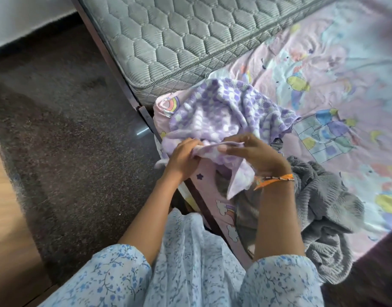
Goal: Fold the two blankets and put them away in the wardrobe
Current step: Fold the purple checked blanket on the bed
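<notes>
A purple and white spotted blanket lies bunched at the corner of the bed. Both hands pinch one edge of it, lifted a little off the bed. My left hand grips the edge on the left, and my right hand, with an orange band at the wrist, grips it close by on the right. A loose flap hangs down between my arms. A grey ribbed blanket lies crumpled on the bed to the right of my right forearm, untouched.
The bed carries a pink cartoon-print sheet. A grey quilted mattress stands along the bed's far side. Dark carpet covers the floor at the left, with a strip of wooden floor at the far left. No wardrobe is in view.
</notes>
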### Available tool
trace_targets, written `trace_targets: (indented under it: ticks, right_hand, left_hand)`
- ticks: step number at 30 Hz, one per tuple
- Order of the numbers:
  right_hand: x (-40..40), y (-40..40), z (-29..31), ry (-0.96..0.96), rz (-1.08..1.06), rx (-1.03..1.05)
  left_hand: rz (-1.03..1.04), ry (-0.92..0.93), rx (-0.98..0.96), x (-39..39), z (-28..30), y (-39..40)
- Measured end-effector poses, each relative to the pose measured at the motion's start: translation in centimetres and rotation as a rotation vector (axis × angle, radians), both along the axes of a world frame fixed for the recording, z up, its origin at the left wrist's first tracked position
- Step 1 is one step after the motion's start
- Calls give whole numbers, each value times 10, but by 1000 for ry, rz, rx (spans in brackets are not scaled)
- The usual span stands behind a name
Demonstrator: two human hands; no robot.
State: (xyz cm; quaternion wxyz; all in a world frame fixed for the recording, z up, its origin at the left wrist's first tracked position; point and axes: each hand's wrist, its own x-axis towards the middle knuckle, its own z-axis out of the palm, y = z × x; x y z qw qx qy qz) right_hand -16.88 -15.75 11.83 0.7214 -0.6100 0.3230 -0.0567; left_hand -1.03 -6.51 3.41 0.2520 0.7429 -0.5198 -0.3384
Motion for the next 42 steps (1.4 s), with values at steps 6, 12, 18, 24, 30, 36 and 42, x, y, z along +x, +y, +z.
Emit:
trace_targets:
  ticks: [6,12,18,24,30,36,42]
  right_hand:
    - [7,-14,44,-176,-264,-172]
    - [37,-27,60,92,-671,-572]
    - [65,-18,104,-34,-280,-528]
    - [60,-25,77,291,-451,-939]
    - [19,-21,41,644,-853,-648]
    - [-5,-32,90,600,-540,-767]
    - [6,-32,124,278,-393,-880]
  left_hand:
    - [372,-89,-208,28,47,15]
    - [611,-81,-270,73,108,-5]
    - [-9,35,-248,44,172,-39]
    - [145,-88,-467,25,199,-46]
    - [358,32,-596,24,210,-53]
    - [126,-15,-456,10,206,-65]
    - [-88,-161,-341,-18,196,-64]
